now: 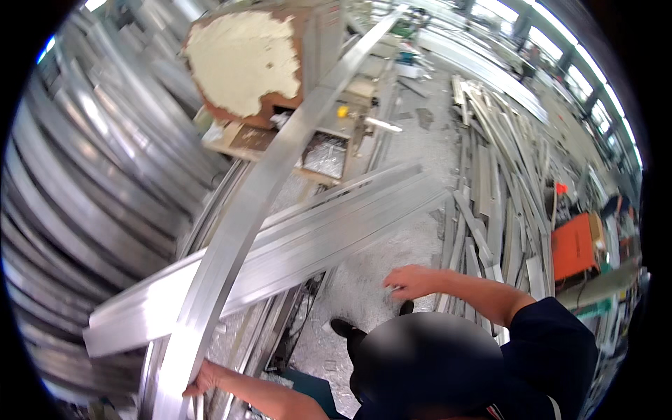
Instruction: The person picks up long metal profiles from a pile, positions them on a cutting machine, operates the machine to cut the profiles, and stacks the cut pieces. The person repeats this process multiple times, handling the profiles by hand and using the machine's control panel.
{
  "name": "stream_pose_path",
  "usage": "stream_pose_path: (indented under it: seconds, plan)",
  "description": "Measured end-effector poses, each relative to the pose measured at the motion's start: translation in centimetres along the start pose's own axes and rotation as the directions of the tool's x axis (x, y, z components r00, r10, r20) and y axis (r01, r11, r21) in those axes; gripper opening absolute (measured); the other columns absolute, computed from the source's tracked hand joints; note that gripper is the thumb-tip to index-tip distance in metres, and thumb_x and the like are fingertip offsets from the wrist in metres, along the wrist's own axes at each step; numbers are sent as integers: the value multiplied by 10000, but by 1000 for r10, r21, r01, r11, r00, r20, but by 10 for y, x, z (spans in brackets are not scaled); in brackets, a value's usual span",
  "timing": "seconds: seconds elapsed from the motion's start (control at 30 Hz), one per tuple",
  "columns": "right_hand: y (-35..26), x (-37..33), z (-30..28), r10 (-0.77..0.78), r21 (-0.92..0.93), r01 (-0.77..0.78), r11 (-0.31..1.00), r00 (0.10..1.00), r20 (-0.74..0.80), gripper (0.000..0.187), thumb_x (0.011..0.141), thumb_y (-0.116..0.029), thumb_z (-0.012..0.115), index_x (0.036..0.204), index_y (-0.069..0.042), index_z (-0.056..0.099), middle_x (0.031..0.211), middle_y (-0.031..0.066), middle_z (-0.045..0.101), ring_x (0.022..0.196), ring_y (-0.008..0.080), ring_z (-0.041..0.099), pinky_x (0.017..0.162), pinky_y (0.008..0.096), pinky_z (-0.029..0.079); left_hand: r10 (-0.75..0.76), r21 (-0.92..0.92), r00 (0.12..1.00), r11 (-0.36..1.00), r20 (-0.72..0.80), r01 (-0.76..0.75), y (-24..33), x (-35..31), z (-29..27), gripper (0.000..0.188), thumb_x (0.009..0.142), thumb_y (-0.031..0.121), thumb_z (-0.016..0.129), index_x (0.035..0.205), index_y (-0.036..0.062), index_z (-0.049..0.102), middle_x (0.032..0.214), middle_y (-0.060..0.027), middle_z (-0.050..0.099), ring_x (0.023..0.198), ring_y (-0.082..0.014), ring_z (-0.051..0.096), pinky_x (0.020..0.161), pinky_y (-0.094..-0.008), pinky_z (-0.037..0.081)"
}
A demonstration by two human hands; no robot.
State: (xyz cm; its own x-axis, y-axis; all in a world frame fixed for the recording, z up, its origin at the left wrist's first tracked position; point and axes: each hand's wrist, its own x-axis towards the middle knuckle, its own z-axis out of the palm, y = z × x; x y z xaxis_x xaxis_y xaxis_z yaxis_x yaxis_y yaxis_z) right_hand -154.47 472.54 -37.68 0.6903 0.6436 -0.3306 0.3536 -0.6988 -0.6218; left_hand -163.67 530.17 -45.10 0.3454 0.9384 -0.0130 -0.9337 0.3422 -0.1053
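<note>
Long bar: the pale metal bar (pixel 259 189) slants from the lower left of the frame to the top centre, crossing above a stack of wide bars (pixel 329 227).
Left hand: the left hand (pixel 203 380) is the nearer one, low in the frame at the bar's right-hand edge; its fingers look closed on that edge.
From those fingers: most of the bar's length runs up and rightward, its long axis leading away from the person.
Right hand: the right hand (pixel 413 281), right of centre, hangs well apart from the bar, over the floor (pixel 364 294); fingers loosely bent, seemingly holding nothing.
Hidden: some left fingertips are behind the bar, so I can't see how deep the hold goes; a dark blurred shape (pixel 434 364) covers the lower middle.
Cut off: the bar's near end, by the bottom edge.
Hard to make out: its far end, small among clutter; the right fingertips, blurred.
</note>
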Motion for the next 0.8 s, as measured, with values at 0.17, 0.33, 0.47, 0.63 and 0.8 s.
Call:
stream_pose_path:
  seconds: [0.17,0.33,0.47,0.63,0.8]
  plan:
    - [-19,-38,-96,89,-104,-125,987,951,-295,412,787,-150,737,1168,-45,619,1096,143,623,966,290,643,841,392,529,-16,49,998,999,-63,19,5,-2,15,765,605,329,827,1291,80,599,1415,-146,517,1353,-386,397,1131,-671,179]
    - [-98,1,-213,-452,-645,43,763,749,-484,846,637,-218,842,1380,-61,468,1426,190,459,1320,394,435,1095,471,357,-116,-25,973,992,199,123,54,-35,55,791,679,407,815,1350,89,544,1436,-118,498,1369,-362,373,1159,-610,170]
    - [-160,56,-237,-538,-774,250,581,832,-135,1043,538,-318,881,1428,-63,400,1474,217,375,1391,392,334,1159,546,221,-204,144,928,976,313,166,74,-108,80,783,763,459,765,1381,62,492,1410,-136,502,1356,-332,386,1151,-564,214]
    - [-91,57,-195,-325,-569,483,666,874,361,1054,457,-343,906,1359,-45,451,1224,171,535,1146,381,509,1025,484,367,-208,228,971,957,120,176,52,-204,64,770,824,562,675,1379,69,469,1333,-144,534,1245,-333,480,1065,-549,347]
    - [33,7,-174,-259,-473,407,781,901,349,1018,457,-346,909,1331,-54,478,1113,134,565,1048,351,533,959,451,395,-147,336,985,927,-89,169,11,-302,26,760,794,570,693,1347,83,508,1304,-155,552,1203,-341,510,1053,-553,374]
